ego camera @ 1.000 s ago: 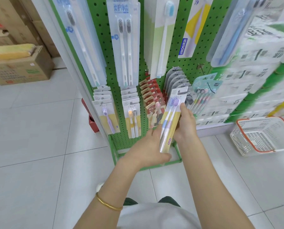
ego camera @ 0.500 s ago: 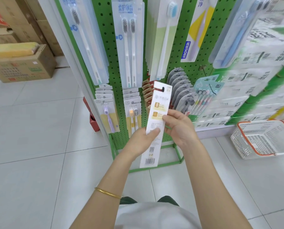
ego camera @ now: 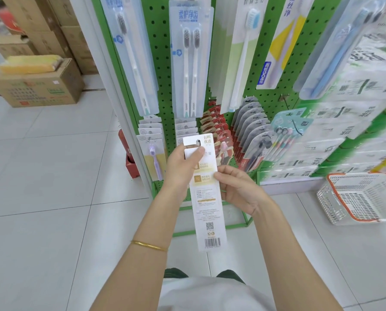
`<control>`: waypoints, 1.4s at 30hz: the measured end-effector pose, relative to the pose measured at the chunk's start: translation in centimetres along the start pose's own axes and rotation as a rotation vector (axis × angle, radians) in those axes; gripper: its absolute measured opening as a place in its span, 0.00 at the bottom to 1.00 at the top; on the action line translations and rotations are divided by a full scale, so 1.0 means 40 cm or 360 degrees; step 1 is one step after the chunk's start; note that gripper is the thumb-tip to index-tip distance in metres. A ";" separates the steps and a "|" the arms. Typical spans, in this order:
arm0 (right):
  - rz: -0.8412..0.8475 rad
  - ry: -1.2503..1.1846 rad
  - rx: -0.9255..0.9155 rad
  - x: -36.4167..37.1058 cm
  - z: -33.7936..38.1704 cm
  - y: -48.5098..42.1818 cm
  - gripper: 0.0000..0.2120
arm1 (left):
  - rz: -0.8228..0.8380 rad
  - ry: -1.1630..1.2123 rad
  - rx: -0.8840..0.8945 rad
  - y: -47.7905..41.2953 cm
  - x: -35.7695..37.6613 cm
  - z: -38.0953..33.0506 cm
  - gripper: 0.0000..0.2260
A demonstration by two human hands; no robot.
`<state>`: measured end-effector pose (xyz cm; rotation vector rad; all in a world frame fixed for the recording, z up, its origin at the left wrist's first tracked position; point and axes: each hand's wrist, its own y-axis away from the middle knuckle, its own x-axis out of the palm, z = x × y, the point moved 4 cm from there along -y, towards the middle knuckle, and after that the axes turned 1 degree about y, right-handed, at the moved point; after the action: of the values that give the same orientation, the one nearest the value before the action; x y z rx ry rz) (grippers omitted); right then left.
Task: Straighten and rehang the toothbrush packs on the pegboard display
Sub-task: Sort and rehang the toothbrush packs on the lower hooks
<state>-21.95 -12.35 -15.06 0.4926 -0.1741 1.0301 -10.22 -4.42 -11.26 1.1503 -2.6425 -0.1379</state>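
Fingers [ego camera: 197, 151] of the left hand [ego camera: 180, 169] pinch the top of a toothbrush pack [ego camera: 208, 205], just under its hang hole. The pack is upright with its white back to the camera, showing small print, a QR code and a barcode near the lower end. The right hand [ego camera: 240, 190] grips its right edge at mid-height. It is held free before the lower rows of the green pegboard [ego camera: 159, 63], where a twin pack [ego camera: 188, 70] reads "柔护净齿" and, further right, a yellow pack [ego camera: 277, 48] reads "FROG".
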 end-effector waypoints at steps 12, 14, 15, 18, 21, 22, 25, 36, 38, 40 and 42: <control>0.0375 -0.0230 0.0106 0.059 -0.074 -0.053 0.42 | 0.0091 -0.0213 0.0022 -0.023 -0.041 0.011 0.13; 0.0109 -0.0096 0.0017 0.046 -0.074 -0.069 0.39 | -0.0033 -0.0343 0.0063 -0.038 -0.061 0.007 0.14; -0.0055 0.0040 -0.0028 0.045 -0.072 -0.078 0.36 | -0.0070 -0.0373 0.0087 -0.044 -0.071 0.005 0.15; -0.0513 0.0670 -0.0101 0.061 -0.061 -0.100 0.33 | -0.0107 -0.0461 0.0107 -0.059 -0.094 0.007 0.15; -0.0825 0.1007 -0.0211 0.083 -0.058 -0.121 0.28 | -0.0106 -0.0467 0.0098 -0.073 -0.109 0.019 0.15; -0.0883 0.1027 -0.0258 0.090 -0.060 -0.129 0.28 | -0.0101 -0.0472 0.0095 -0.076 -0.114 0.023 0.15; -0.1046 0.1076 -0.0363 0.100 -0.073 -0.153 0.27 | -0.0071 -0.0502 0.0098 -0.086 -0.127 0.030 0.15; -0.1230 0.1118 -0.0455 0.107 -0.097 -0.222 0.22 | -0.0007 -0.0476 0.0055 -0.127 -0.127 0.043 0.18; -0.1249 0.1145 -0.0460 0.104 -0.094 -0.227 0.22 | -0.0004 -0.0475 0.0047 -0.132 -0.126 0.045 0.18; -0.1255 0.1166 -0.0473 0.101 -0.096 -0.230 0.22 | -0.0005 -0.0475 0.0044 -0.134 -0.123 0.045 0.17; -0.1256 0.1172 -0.0471 0.097 -0.100 -0.231 0.23 | -0.0002 -0.0480 0.0048 -0.137 -0.119 0.044 0.16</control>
<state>-12.41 -11.31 -20.04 -0.1209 0.4912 0.3432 -3.69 -4.70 -14.90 1.2260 -2.9126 -0.2942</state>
